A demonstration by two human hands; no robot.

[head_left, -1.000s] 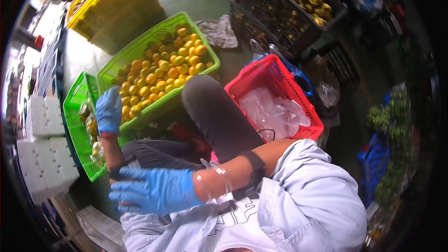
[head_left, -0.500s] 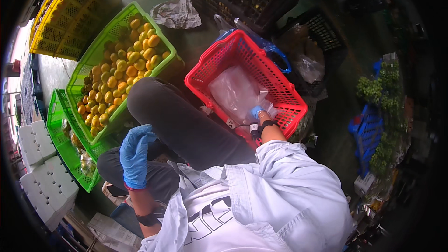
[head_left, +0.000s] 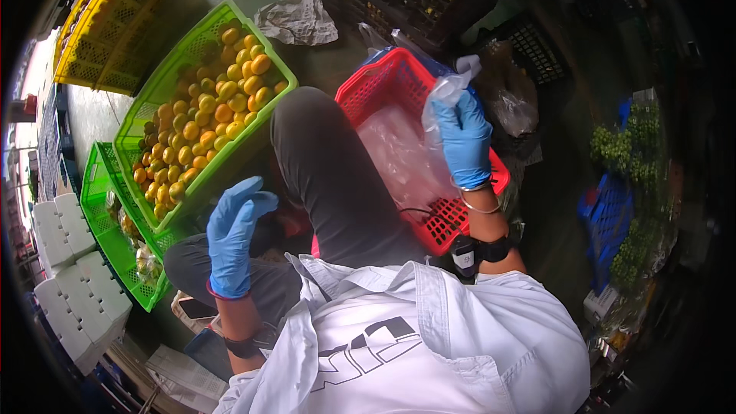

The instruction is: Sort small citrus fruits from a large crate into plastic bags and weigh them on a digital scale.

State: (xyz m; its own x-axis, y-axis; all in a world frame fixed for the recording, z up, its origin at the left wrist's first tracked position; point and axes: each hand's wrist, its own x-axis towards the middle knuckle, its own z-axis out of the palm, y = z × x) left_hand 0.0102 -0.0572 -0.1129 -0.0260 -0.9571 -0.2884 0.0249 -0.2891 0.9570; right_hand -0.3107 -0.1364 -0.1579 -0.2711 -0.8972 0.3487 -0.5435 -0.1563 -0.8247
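Observation:
My right hand (head_left: 466, 142), in a blue glove, is raised over a red basket (head_left: 498, 172) and pinches a clear plastic bag (head_left: 437, 111). The bag's top sticks up above the fingers, and its lower part hangs toward the basket. More clear plastic bags (head_left: 395, 146) lie inside the basket. Over my bent left leg, my left hand (head_left: 234, 238), also blue-gloved, holds nothing and has its fingers apart. A green crate (head_left: 257, 27) full of orange and greenish-yellow citrus fruit (head_left: 201, 119) stands to the left, beyond my knee.
A second green crate (head_left: 96, 184) with bagged goods sits lower left, beside white foam boxes (head_left: 84, 284). Yellow crates (head_left: 115, 23) are stacked far left. Black crates (head_left: 399, 0) stand at the back, near crumpled paper (head_left: 299, 19). On the right are a blue basket (head_left: 606, 218) and green produce (head_left: 632, 146).
My right hand has come up out of the red basket with a plastic bag. My left hand has shifted slightly right and its fingers have spread. My knee has moved right, over the basket's edge.

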